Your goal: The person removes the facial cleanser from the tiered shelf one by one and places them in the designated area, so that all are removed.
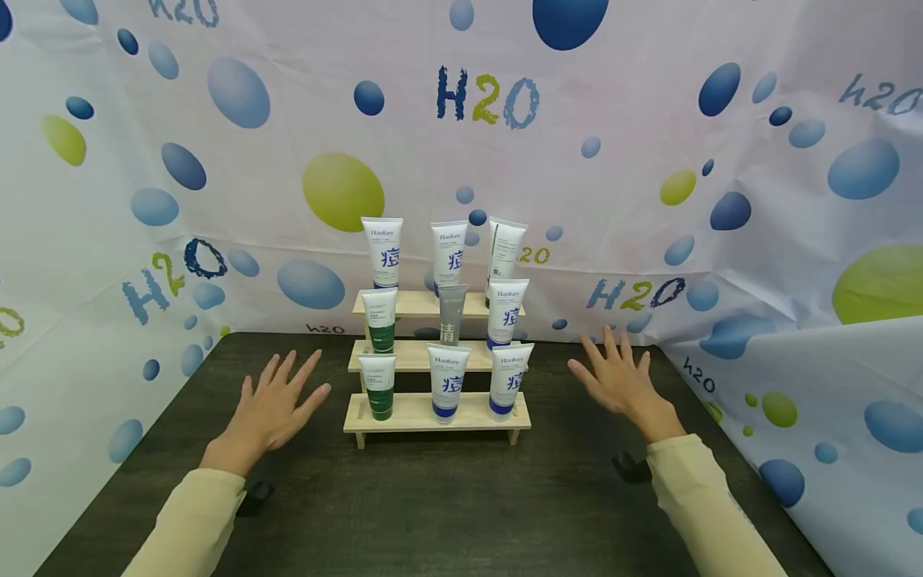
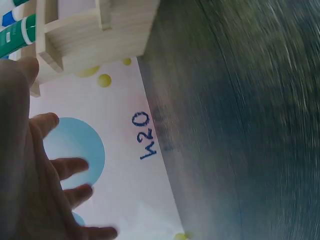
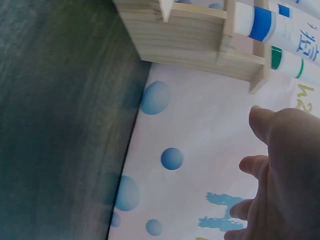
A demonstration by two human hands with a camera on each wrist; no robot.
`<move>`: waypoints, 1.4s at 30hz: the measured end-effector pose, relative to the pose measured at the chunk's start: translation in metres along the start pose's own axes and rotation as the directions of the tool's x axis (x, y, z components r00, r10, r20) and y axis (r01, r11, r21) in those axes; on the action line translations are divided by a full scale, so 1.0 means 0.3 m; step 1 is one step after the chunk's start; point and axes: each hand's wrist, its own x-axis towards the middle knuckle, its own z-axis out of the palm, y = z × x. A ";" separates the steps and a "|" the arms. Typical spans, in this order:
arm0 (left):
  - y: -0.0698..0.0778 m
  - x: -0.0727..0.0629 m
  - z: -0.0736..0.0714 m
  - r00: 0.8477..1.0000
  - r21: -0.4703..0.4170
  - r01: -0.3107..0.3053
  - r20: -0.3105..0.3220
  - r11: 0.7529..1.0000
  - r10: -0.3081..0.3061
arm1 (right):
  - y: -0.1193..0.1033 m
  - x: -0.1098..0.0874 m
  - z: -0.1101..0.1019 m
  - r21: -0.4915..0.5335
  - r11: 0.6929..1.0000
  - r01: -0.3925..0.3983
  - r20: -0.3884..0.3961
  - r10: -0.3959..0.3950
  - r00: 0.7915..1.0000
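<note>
A three-tier wooden stand (image 1: 413,410) holds several squeeze tubes upright on their caps. On the bottom step are a white-and-green tube (image 1: 378,383) and two white tubes with blue bands, one in the middle (image 1: 447,378) and one at right (image 1: 509,378). A grey tube (image 1: 452,314) is in the centre of the middle step. At top right, one tube (image 1: 504,250) shows fine print and leans slightly. My left hand (image 1: 270,409) is left of the stand, fingers spread, holding nothing. To the stand's right, my right hand (image 1: 620,377) is also spread and bare.
The stand is near the back of a dark wood table (image 1: 433,513). Behind and along both sides hangs a white sheet (image 1: 288,184) with blue and green dots and H2O lettering. Dark straps (image 1: 255,498) show at both wrists.
</note>
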 end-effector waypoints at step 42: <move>0.056 0.024 0.136 0.974 -0.651 0.042 0.197 0.758 0.115 | -0.254 0.200 -0.325 0.490 0.853 0.180 -0.103 -0.148 0.984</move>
